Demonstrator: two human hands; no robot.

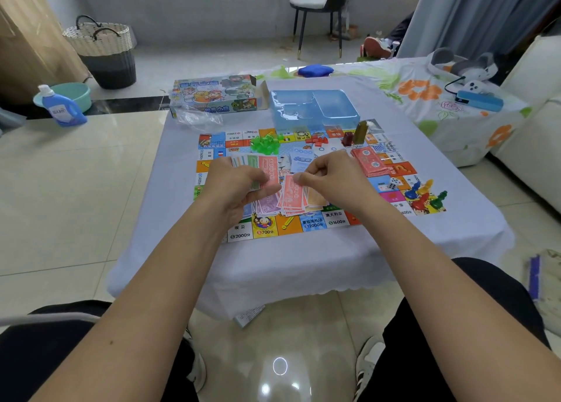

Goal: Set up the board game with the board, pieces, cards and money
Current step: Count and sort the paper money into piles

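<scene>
the board point(315, 222) lies flat on a table point(303, 262) under a pale cloth. over its middle the left hand point(233, 186) grips a fan of notes point(261, 166), fingers curled round them. the right hand point(331, 174) pinches a red note point(293, 186) by its top edge, above sorted money piles point(285, 202) on the board's near side. a red card stack point(368, 160) sits to the right, dice point(391, 184) and coloured pawns point(425, 193) nearer the right corner. green houses point(267, 142) and what look like red ones point(317, 140) lie along the far edge. beyond the board stand a blue tray point(315, 107) and the box point(215, 95).
</scene>
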